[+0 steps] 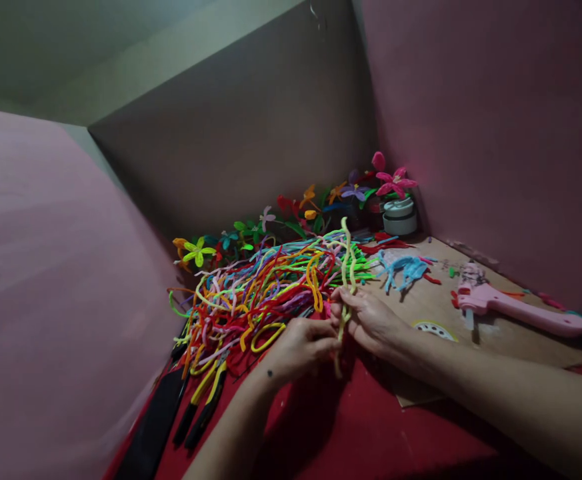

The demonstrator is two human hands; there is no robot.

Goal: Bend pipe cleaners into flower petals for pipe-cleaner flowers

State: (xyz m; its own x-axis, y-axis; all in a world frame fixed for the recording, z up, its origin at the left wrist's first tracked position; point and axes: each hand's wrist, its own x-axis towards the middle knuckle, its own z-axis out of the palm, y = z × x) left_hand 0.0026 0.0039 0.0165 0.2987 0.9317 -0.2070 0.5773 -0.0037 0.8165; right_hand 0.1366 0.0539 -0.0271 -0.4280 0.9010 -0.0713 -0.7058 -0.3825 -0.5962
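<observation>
Pale yellow pipe cleaners stand upright between my two hands, close together and partly twisted around each other. My right hand pinches them at mid-length with the thumb across the front. Lower down, the fingers of my left hand are closed on their bottom part, and a short end hangs below. Just behind my hands lies a big loose heap of pipe cleaners in many colours. A bent orange pipe cleaner rests on the heap's right side.
Yellow-and-black pliers lie at the left on the red tablecloth. On a brown board at the right are a pink glue gun and blue pipe cleaner pieces. Pipe cleaner flowers line the back near a grey round container.
</observation>
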